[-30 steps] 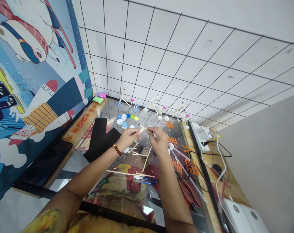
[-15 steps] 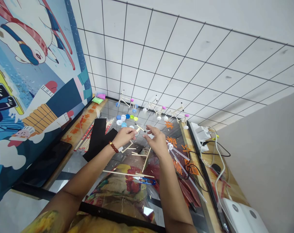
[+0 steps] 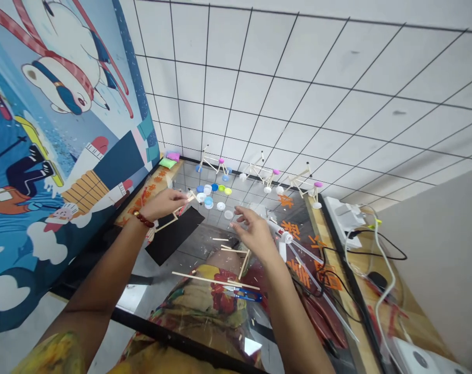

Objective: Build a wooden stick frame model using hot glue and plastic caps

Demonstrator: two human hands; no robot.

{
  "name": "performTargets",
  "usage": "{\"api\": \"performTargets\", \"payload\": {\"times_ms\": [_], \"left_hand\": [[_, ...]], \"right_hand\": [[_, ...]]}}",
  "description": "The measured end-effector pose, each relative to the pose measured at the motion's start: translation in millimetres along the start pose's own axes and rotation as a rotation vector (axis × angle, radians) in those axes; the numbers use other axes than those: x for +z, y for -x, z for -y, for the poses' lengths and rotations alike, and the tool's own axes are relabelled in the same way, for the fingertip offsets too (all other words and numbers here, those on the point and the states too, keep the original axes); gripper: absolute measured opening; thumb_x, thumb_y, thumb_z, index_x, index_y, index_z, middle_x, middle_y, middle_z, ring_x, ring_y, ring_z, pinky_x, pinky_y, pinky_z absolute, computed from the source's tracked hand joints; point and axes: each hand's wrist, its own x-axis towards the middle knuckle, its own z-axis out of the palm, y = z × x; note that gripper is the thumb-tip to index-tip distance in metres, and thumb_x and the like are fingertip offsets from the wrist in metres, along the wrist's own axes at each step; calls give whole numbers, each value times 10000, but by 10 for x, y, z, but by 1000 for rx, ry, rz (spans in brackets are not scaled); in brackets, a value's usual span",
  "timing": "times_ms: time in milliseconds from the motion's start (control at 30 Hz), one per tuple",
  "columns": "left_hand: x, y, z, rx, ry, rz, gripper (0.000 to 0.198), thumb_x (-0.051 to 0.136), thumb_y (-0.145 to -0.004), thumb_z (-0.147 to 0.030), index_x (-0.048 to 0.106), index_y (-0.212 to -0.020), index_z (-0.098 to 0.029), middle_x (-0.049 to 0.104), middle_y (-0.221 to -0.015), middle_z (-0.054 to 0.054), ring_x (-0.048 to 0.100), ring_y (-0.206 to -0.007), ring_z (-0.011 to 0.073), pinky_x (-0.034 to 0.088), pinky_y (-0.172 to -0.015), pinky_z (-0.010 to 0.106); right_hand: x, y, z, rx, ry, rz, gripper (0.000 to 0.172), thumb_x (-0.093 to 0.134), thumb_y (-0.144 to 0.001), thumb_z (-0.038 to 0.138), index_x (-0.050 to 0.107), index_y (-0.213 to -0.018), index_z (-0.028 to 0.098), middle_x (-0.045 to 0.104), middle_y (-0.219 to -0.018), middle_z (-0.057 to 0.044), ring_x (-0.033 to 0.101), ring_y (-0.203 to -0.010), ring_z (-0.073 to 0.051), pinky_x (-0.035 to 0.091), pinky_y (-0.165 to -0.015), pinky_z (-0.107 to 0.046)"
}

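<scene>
A person at a glass-topped table (image 3: 169,259) holds a small frame of thin pale wooden sticks (image 3: 176,214) out to the left. The left hand (image 3: 164,202), a red beaded bracelet (image 3: 143,220) at its wrist, pinches the frame by its upper end between thumb and fingertips. The frame hangs just above a black rectangular sheet (image 3: 173,235) that lies on the table's left side.

The right hand (image 3: 253,234) is empty. Its fingers are spread and relaxed, and it hovers over the middle of the table, apart from the frame and just left of a white glue gun with a clear stick (image 3: 283,237). Loose wooden sticks (image 3: 216,280) and small blue-handled scissors (image 3: 246,296) lie nearer the person.

A cluster of coloured plastic bottle caps (image 3: 212,189) sits farther back. Three finished stick models with cap feet (image 3: 261,174) stand in a row against the white tiled wall (image 3: 298,78). A white power strip (image 3: 345,215) rests at the right edge.

The step in hand looks like assembly of a stick piece, with one hand carrying it while the other is free. A further join would likely call for a steady hold on the frame and for the free hand to take up a stick or the glue gun.
</scene>
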Motion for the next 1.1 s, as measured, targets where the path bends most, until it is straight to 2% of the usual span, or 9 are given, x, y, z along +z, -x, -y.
{"api": "performTargets", "payload": {"times_ms": [167, 333, 500, 600, 700, 767, 900, 967, 1100], "left_hand": [[-287, 257, 403, -171, -63, -56, 265, 689, -661, -433, 662, -633, -171, 590, -572, 5, 519, -512, 140, 351, -490, 232], [-293, 627, 633, -190, -94, -56, 236, 700, -677, -415, 678, -640, -183, 618, -611, 20, 550, -614, 164, 385, -558, 233], [-146, 959, 546, -231, 78, 19, 259, 655, -743, -434, 649, -708, -178, 580, -637, 2, 536, -604, 148, 428, -587, 247], [-54, 1053, 444, -187, 127, 25, 251, 636, -778, -419, 634, -734, -172, 566, -672, -2, 530, -633, 135, 424, -595, 237], [-14, 1070, 340, -136, 187, 3, 251, 640, -788, -418, 645, -773, -167, 567, -686, -1, 528, -633, 129, 420, -584, 234], [-18, 1055, 272, -104, 254, -4, 258, 640, -794, -423, 641, -785, -165, 562, -668, -7, 527, -611, 122, 423, -575, 234], [-41, 1000, 178, -68, 339, -7, 250, 648, -798, -406, 621, -785, -158, 560, -631, -17, 531, -584, 108, 430, -577, 229], [-38, 968, 166, -59, 362, -29, 246, 659, -790, -396, 616, -781, -154, 559, -628, -20, 529, -581, 103, 435, -579, 227], [4, 901, 191, -93, 379, -60, 257, 673, -768, -398, 619, -787, -147, 572, -651, -14, 542, -579, 105, 445, -570, 231]], "right_hand": [[216, 181, 32, -38, 73, 131, 390, 628, -804, 224, 602, -1193, 237, 687, -1027, -67, 654, -826, -202, 517, -782, -363], [401, 338, 68, -50, 116, 243, 376, 621, -817, 204, 607, -1190, 243, 683, -1074, -69, 669, -848, -212, 530, -770, -361], [569, 352, 229, -104, 42, 220, 299, 589, -837, 199, 642, -1127, 249, 681, -1076, -63, 660, -754, -185, 545, -747, -360], [727, 338, 390, -101, -139, 162, 386, 596, -817, 185, 602, -1199, 239, 628, -1203, -86, 626, -656, -132, 556, -715, -333], [886, 367, 545, -2, -385, 318, 681, 675, -750, 204, 436, -1385, 255, 537, -1362, -118, 640, -642, -111, 528, -539, -260], [917, 401, 618, 55, -510, 475, 736, 714, -723, 244, 422, -1399, 247, 600, -1291, -111, 655, -662, -125, 505, -505, -240], [613, 475, 650, 134, -507, 632, 198, 591, -858, 350, 725, -880, 205, 716, -761, -41, 647, -678, -173, 518, -640, -288], [294, 563, 586, 161, -487, 471, 193, 607, -854, 379, 728, -794, 241, 723, -800, -60, 660, -752, -200, 526, -712, -313], [-426, 1023, 277, 299, -490, 11, 227, 688, -758, 469, 710, -675, 259, 657, -618, -59, 617, -551, -198, 504, -495, -312]]}}
